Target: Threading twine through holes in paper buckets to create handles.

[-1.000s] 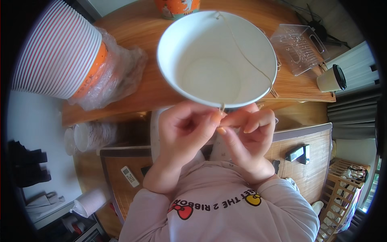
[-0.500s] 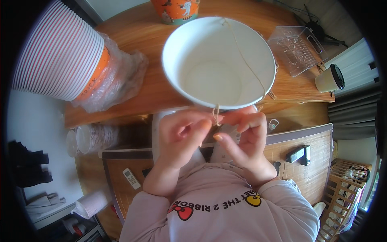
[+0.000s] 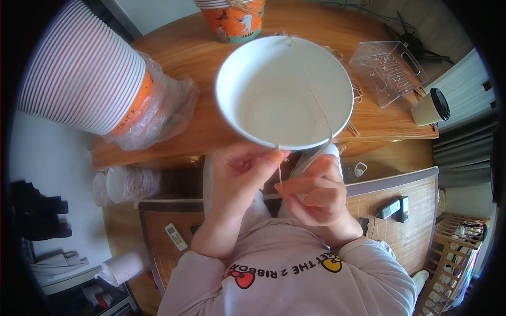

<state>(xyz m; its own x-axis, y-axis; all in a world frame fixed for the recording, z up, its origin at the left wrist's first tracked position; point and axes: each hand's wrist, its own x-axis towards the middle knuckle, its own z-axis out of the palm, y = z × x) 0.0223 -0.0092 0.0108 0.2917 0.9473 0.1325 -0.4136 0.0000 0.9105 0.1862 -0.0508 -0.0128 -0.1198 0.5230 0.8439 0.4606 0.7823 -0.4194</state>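
1. While the left hand (image 3: 242,171) closes thumb and forefinger on the string (image 3: 316,97) just below the near rim, its other fingers are partly hidden behind; whether they also grip the rim, I cannot tell. That pinch probably steadies the string where it meets the rim.

2. The right hand (image 3: 316,197) is mostly curled, thumb and forefinger pinching the string lower down, seemingly to keep that short length straight.

3. The white-lined bucket (image 3: 276,100) sits at the near edge of the tabletop (image 3: 203,124), mouth tipped towards the person, likely for a clear view of the rim. The string crosses its mouth from the far rim.

4. Beyond it stands an orange bucket (image 3: 237,23); to the left, a nested bucket stack (image 3: 84,68) lies tilted, partly in clear plastic wrap (image 3: 171,108).
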